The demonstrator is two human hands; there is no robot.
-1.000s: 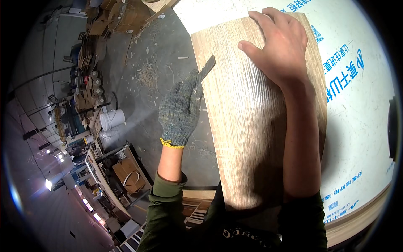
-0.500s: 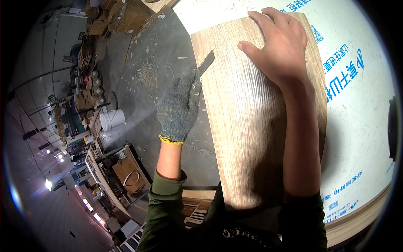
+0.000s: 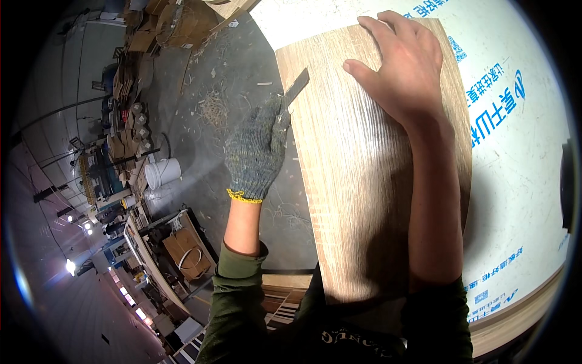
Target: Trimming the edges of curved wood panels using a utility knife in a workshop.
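We saw the gloved left hand [image 3: 256,148], left of centre, closed around a metal tool [image 3: 297,87] overlapping the left edge of the wood-grain panel [image 3: 345,164], mid-frame. The bare right hand [image 3: 412,76] lay open on the panel's upper part. We judged slack pressure there could let it slip, and a tilted tool might chip its face.

Glare and shadow are crossing my wood-grain board [image 3: 364,176]; a lamp [image 3: 71,267] is flaring far left, and fisheye edges are bowing.
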